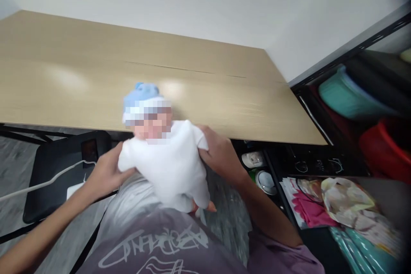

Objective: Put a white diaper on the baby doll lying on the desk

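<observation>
Forearms [61,222] angled inward, I grasp the doll [167,162] at both arms: left hand [107,169] around one, right hand [220,152] around the other, thumbs nearer me. It is at the table's [218,98] near edge; contact is unclear.

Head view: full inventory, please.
Doll: 1, white outfit, between hands
Cap: 1, blue-white, on doll
Table: 1, tan, beyond doll
Walls: at least 2, white, around table
Chair: 1, black, lower left
Cable: 1, white, across chair
Floor: 1, grey, below
Containers: 2, whitish, right of doll
Rack: 1, black, far right
Tubs: 2, teal and red, far right
Packets: several, mixed colours, lower right
Shirt: 1, purple-grey, bottom
Left hand: 1, bare, gripping doll
Right hand: 1, bare, gripping doll
</observation>
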Motion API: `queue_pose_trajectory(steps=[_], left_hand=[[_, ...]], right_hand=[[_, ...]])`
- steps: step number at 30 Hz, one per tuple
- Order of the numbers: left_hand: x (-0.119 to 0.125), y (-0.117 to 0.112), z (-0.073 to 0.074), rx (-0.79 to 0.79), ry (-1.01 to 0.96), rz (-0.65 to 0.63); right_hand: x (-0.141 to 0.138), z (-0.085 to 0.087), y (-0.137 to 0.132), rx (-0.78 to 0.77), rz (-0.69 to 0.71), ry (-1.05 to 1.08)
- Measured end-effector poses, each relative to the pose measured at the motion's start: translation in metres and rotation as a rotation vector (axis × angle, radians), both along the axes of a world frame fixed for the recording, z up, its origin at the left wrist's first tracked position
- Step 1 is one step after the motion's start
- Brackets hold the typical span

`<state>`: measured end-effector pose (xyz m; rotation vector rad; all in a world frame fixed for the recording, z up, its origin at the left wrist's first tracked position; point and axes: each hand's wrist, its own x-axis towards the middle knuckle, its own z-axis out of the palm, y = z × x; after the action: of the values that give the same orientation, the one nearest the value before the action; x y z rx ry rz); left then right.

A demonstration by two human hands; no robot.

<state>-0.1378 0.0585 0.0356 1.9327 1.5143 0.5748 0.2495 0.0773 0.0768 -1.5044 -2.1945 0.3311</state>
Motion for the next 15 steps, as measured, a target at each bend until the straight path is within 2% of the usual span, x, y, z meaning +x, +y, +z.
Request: queue_pose_trajectory(steps=[3, 6, 9, 12, 15], left_hand=[[0.019, 0.07, 0.034, 0.063, 0.13, -0.101], [0.033, 0.122, 0.047, 0.088, 0.236, -0.126], [0.033, 0.15, 0.043, 0.096, 0.36, -0.117], [0.018, 0.161, 0.034, 0.125, 0.41, -0.07], [0.003, 0.171, 0.022, 0.139, 0.373, 0.003]], right_hand=[[0.01, -0.006, 0.04, 0.005, -0.158, -0.064], [0.018, -0.024, 0.073, -0.009, -0.219, -0.087], [0.027, -0.044, 0.088, -0.003, -0.174, -0.047], [0.035, -0.059, 0.089, 0.056, -0.124, 0.045], [0.037, -0.073, 0.093, 0.114, -0.14, 0.093]])
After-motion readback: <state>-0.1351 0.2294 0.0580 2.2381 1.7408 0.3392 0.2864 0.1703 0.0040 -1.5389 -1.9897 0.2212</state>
